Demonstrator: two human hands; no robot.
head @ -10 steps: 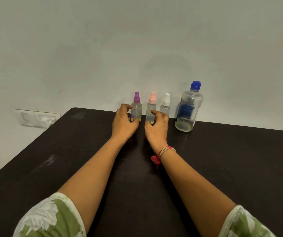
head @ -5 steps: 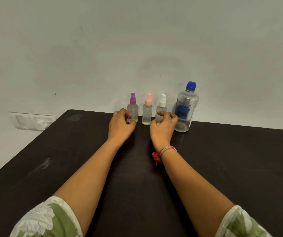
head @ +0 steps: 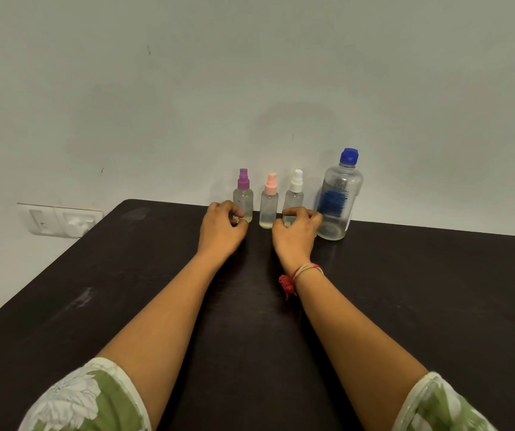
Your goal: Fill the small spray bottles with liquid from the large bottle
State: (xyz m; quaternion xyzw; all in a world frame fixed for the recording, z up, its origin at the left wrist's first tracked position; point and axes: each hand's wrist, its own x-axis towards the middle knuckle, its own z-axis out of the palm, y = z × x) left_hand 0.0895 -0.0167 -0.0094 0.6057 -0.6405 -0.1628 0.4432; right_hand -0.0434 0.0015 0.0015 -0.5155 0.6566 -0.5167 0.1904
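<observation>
While left hand (head: pixel 222 233) curls at purple-capped spray bottle (head: pixel 243 199) and right hand (head: pixel 296 234) at white-capped spray bottle (head: pixel 295 197), grips indeterminate, upright large bottle (head: pixel 340 194) stands at right hand's 2 o'clock.

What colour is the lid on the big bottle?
Blue. The cap on the large bottle shows best in the head view.

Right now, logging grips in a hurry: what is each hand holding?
Left hand: curled against the purple-capped bottle; grip cannot be told.
Right hand: pinches the white-capped bottle.
</observation>
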